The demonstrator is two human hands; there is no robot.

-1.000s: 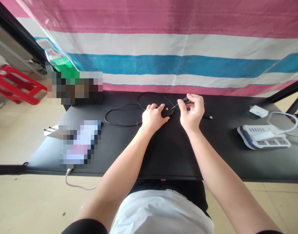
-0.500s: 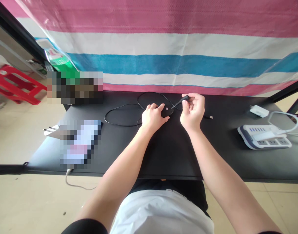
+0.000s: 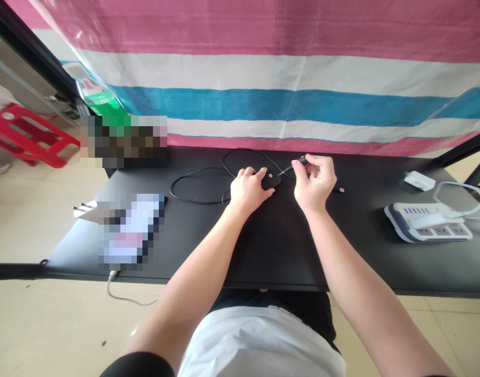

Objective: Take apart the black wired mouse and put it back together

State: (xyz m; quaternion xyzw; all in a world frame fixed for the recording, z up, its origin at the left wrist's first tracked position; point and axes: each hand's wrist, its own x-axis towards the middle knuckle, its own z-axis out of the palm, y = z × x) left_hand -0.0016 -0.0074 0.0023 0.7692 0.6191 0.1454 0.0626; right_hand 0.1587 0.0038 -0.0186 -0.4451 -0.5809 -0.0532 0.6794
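Near the middle of the black table (image 3: 263,246), a small black computer mouse (image 3: 271,180) with a pale round spot on its upper face is gripped by my left hand (image 3: 248,191), thumb on the near side and fingers on the far side. My right hand (image 3: 316,180) pinches the dark handle of a screwdriver (image 3: 290,167). Its thin metal shaft slants down left, the tip at the mouse's right part; whether it sits in a screw I cannot tell. A thin black cable (image 3: 192,201) loops behind and left of the mouse. A USB plug (image 3: 341,190) lies right of my right hand.
A phone (image 3: 132,230), blurred out, and a white charger (image 3: 86,209) lie on the left. A white power strip (image 3: 428,222) and a white adapter (image 3: 419,180) are on the right. Striped sheeting (image 3: 263,104) hangs behind; a green-labelled bottle (image 3: 102,102) stands at back left.
My right hand has turned slightly about the screwdriver handle, its fingers shifting right. My left hand still holds the mouse in place. The whole view has shifted a little.
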